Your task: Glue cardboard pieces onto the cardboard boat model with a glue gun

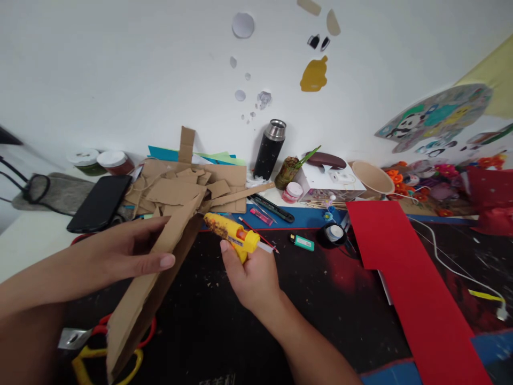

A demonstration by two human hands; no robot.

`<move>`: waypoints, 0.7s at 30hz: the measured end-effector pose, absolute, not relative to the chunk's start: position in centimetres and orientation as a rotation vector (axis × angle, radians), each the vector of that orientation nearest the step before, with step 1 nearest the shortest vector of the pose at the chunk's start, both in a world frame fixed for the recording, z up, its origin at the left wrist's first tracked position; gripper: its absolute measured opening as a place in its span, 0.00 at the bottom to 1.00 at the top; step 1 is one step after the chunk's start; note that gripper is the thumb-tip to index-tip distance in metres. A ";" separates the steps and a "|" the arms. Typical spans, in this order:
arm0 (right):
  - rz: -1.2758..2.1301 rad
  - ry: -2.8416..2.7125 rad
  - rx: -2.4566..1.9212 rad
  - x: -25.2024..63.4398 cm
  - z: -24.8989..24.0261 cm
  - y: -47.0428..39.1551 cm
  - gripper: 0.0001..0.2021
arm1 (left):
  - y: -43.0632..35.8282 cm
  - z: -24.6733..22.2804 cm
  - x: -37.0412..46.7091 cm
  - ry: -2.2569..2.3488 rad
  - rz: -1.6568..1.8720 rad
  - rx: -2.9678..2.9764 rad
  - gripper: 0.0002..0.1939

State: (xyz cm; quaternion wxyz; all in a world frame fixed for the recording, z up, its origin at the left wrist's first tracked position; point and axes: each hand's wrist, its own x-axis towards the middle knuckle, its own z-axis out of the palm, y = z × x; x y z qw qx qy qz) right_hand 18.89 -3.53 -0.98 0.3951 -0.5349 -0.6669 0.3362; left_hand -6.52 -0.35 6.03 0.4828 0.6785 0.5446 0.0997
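My left hand grips a long folded cardboard strip, thumb on the near face and fingers behind it. The strip stands tilted over the dark table, its far end near the cardboard scraps. In my right hand is a yellow glue gun, stained brown toward the tip, with a clear glue stick out of its back. Its nozzle points left and is at or very near the far end of the strip; whether they touch I cannot tell. Scissors with red and yellow handles lie partly hidden under the strip.
Cardboard scraps are piled at the back left, beside a black phone. A black thermos, a cutter and a green lighter are behind the glue gun. Red card covers part of the right side, near a white cable.
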 end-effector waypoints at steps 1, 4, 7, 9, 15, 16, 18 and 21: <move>0.847 -1.690 -1.355 18.9 -1.0 -3.5 0.18 | -0.3 6.0 -6.5 1.326 0.242 1.661 0.42; 0.853 -1.691 -1.355 18.9 -1.0 -3.5 0.19 | -0.3 6.0 -6.5 1.340 0.245 1.692 0.43; 0.866 -1.680 -1.330 18.8 -1.0 -3.5 0.18 | -0.3 6.0 -6.4 1.340 0.255 1.679 0.43; 0.856 -1.675 -1.316 18.8 -1.0 -3.4 0.17 | -0.3 6.0 -6.4 1.339 0.255 1.664 0.43; 0.766 -1.717 -1.315 18.9 -1.2 -3.4 0.18 | -0.4 6.0 -6.6 1.364 0.252 1.692 0.42; 0.753 -1.725 -1.315 18.9 -1.3 -3.4 0.18 | -0.4 6.0 -6.6 1.369 0.253 1.689 0.43; 0.735 -1.744 -1.311 18.9 -1.3 -3.4 0.18 | -0.4 6.0 -6.5 1.372 0.251 1.674 0.43; 0.729 -1.751 -1.301 18.9 -1.4 -3.5 0.17 | -0.3 6.0 -6.2 1.387 0.241 1.650 0.45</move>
